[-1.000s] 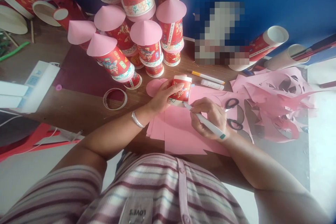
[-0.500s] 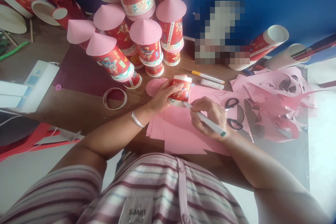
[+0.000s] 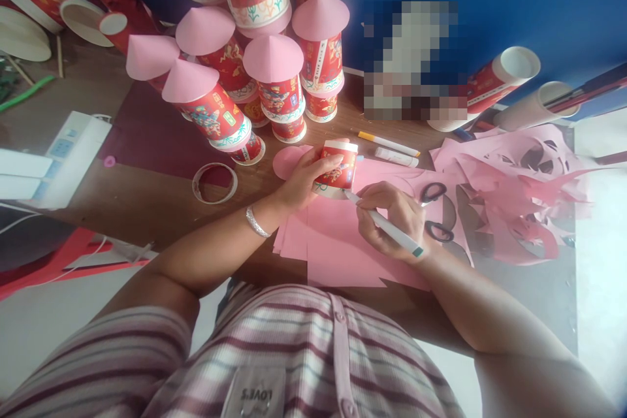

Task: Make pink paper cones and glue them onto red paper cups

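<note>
My left hand point(image 3: 304, 176) is closed around a small red paper cup point(image 3: 339, 166) with printed figures and a white band at its lower edge. Green curls are drawn on part of that band. In my right hand point(image 3: 392, 219) is a white marker pen point(image 3: 394, 232) with a green end, its tip at the cup's white band. Beneath both hands lie pink paper sheets point(image 3: 343, 255). Black-handled scissors point(image 3: 434, 193) rest on the paper just right of my right hand.
Several red paper-cup towers with pink cone tops point(image 3: 273, 59) stand at the back. An orange-capped marker point(image 3: 388, 144) and a white glue stick point(image 3: 396, 157) lie beyond the paper. Pink paper scraps point(image 3: 519, 189) pile up at right. A tape roll point(image 3: 214, 183) sits at left.
The marker's tip has shifted very slightly to the right along the cup's white band, with my right hand. The left hand and cup look unmoved.
</note>
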Tool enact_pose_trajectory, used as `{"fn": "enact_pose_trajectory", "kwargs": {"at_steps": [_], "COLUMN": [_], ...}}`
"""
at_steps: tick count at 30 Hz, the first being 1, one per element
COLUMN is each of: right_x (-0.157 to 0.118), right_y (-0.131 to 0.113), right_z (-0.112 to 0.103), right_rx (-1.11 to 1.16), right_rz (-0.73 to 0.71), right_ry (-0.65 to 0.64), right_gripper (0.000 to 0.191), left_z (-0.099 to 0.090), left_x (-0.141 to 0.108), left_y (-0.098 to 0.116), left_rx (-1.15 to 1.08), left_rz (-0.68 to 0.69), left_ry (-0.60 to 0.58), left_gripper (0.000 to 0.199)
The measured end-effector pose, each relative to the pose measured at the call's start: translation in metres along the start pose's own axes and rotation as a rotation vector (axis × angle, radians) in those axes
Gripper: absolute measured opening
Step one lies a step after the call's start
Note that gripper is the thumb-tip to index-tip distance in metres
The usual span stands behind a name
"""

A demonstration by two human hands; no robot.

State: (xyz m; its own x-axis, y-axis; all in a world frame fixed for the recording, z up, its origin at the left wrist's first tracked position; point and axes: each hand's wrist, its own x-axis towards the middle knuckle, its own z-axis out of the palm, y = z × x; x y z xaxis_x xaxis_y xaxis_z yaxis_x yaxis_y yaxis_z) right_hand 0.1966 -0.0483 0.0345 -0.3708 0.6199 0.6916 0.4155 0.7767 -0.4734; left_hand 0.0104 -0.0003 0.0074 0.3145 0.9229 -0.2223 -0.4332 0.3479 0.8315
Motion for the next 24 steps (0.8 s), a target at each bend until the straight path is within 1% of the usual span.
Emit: {"fn": "enact_pose_trajectory", "kwargs": {"at_steps": [3,8,14,18,24], "right_x": [0.0002,-0.0001,-0.0003,-0.0005,-0.0006], "right_y": [-0.0008,-0.0023,-0.0015,-0.0002,-0.0003], "right_z": [0.0004,0.001,0.0006,-0.0001,0.0007], "right_rx": [0.007,0.009,-0.011,-0.001,0.026], "right_rz": [-0.005,0.006,-0.012,-0.032,-0.023], "right_ry": [-0.002,-0.004,-0.002,0.025,0.012], "right_gripper": [0.027,0.025,0.024,0.026,0.028], "left_z": [0.0003,0.0006,0.0024,0.0023,0.0015], "left_x": [-0.0004,-0.0003,-0.0009,-0.0011,-0.001], "left_y": [0.0003,0.0009,0.0019,0.0011,0.0002], "left_rx": [0.019,0.072,0.022,0.026,0.053], "left_rz": [0.004,0.037,0.016,0.025,0.04], "left_ry": [-0.004,-0.013,-0.008,-0.023,-0.017], "left_gripper": [0.042,0.035,0.04,0.035,0.034]}}
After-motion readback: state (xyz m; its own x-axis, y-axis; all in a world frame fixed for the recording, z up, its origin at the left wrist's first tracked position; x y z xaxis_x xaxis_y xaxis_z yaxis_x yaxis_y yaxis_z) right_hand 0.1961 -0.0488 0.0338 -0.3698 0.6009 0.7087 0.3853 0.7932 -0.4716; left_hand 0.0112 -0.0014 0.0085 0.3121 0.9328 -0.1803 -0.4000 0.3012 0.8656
